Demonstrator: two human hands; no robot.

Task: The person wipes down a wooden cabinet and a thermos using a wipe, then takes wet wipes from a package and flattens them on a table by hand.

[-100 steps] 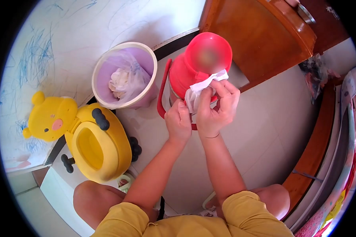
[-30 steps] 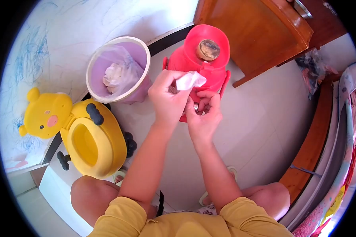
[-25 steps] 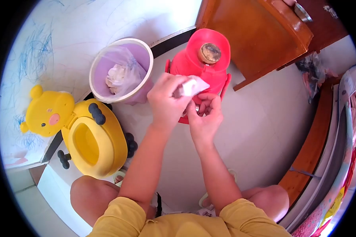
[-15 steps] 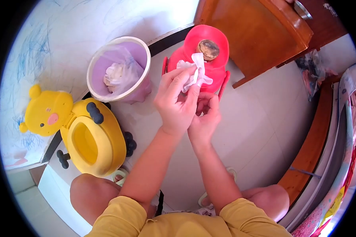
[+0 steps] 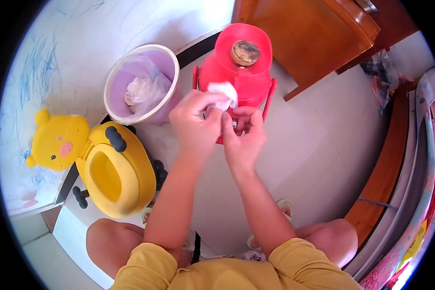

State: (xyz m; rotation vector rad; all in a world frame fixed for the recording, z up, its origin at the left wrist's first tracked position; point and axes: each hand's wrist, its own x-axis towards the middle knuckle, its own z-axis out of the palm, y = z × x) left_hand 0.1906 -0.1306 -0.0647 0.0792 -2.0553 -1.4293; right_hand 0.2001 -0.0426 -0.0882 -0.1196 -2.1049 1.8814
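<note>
My left hand (image 5: 195,118), partly smeared by motion, is closed on a crumpled white tissue (image 5: 223,94). Close against it on the right, my right hand (image 5: 245,137) has its fingers curled around a small item with a shiny metallic part (image 5: 234,123); most of that item is hidden by the fingers. Just beyond both hands stands a red plastic thermos flask (image 5: 256,87) with side handle pieces. A round, brown, dark-stained cork stopper (image 5: 245,53) sits in its flared top.
Left of the hands is a lilac bin (image 5: 176,72) with a plastic liner and white crumpled waste. A yellow animal-shaped potty (image 5: 142,179) stands on the tiled floor nearer me. Wooden furniture (image 5: 304,38) is behind the thermos, and a bed edge (image 5: 386,183) runs along the right.
My hands have shifted left and drawn apart slightly, the left with the tissue. The tissue no longer overlaps the stopper, and a shiny part now shows in my right hand. The view has shifted slightly.
</note>
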